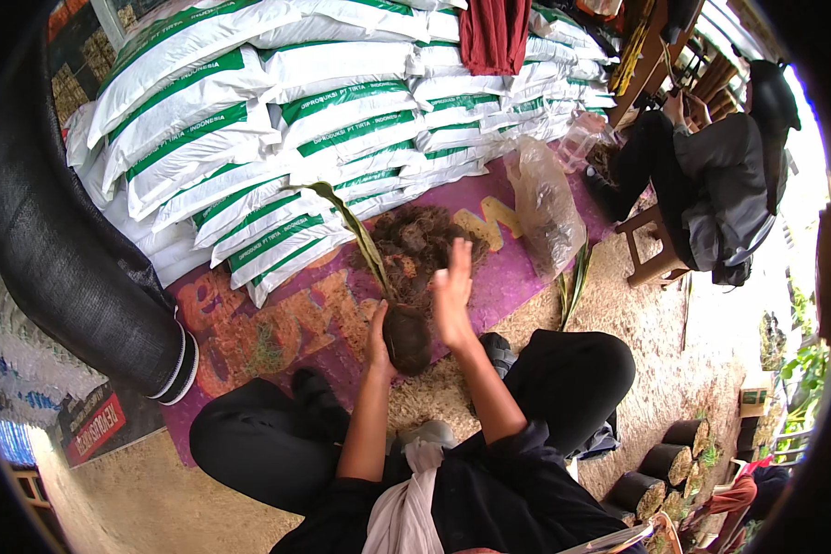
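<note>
A round brown ball (406, 339) stands upright between my lower legs, with a long green and yellowish leaf (364, 242) rising from its top and leaning to the left. It looks like a fibre-covered root ball. Against its left side my left hand (377, 338) is cupped and holds it, though part of the fingers is hidden. To the upper right of the ball, my right hand (452, 294) is raised with fingers stretched out and nothing in it; motion blurs it slightly. Just beyond lies a loose heap of brown fibre (420, 242).
A purple printed sheet (531, 291) covers the ground before me. White and green sacks (342, 92) are stacked behind it. A clear plastic bag (547, 208) stands right of the fibre. A black roll (83, 222) lies left. Another person (711, 175) sits on a stool (651, 242).
</note>
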{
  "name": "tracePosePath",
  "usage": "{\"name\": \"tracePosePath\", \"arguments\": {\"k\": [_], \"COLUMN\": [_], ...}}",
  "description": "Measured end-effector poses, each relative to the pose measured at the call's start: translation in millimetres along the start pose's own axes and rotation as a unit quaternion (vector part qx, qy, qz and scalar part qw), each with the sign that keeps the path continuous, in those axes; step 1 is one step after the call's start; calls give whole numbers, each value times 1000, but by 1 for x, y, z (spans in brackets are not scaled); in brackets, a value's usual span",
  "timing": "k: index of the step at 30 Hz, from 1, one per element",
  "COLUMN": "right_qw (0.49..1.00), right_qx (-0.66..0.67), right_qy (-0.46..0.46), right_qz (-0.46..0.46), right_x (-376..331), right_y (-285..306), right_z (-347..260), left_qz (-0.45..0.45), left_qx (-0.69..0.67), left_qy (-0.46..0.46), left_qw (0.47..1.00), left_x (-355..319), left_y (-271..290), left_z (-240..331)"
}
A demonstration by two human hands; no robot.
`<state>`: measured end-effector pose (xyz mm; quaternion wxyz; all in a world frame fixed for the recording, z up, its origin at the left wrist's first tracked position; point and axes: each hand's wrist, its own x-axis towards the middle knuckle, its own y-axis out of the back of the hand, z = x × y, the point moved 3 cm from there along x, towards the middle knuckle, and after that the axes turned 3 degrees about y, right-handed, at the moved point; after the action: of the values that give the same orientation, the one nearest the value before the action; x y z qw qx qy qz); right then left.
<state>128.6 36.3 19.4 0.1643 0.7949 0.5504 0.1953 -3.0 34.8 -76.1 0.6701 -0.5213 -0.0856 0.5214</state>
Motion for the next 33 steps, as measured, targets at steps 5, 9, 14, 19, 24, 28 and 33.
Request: {"name": "tracePosePath", "arguments": {"k": [5, 9, 14, 19, 24, 28, 33], "right_qw": [978, 964, 963, 974, 991, 953, 988], "right_qx": [204, 260, 257, 221, 104, 303, 38], "right_qy": [-10, -50, -53, 40, 86, 0, 122], "right_qz": [-44, 23, 53, -11, -6, 15, 85], "right_x": [2, -12, -27, -44, -61, -61, -76], "right_y": [-21, 6, 21, 5, 2, 9, 15], "right_z": [9, 26, 13, 8, -3, 13, 5], "left_qz": [27, 66, 74, 55, 19, 35, -54], "left_qx": [-33, 39, 73, 121, 82, 125, 33], "left_qy": [10, 10, 11, -4, -55, -70, 8], "left_qw": [999, 997, 995, 991, 995, 989, 998], "left_x": [-2, -10, -23, -23, -21, -20, -22], "left_y": [-1, 1, -11, -14, -24, -38, -57], "left_z": [3, 12, 14, 16, 7, -3, -21]}}
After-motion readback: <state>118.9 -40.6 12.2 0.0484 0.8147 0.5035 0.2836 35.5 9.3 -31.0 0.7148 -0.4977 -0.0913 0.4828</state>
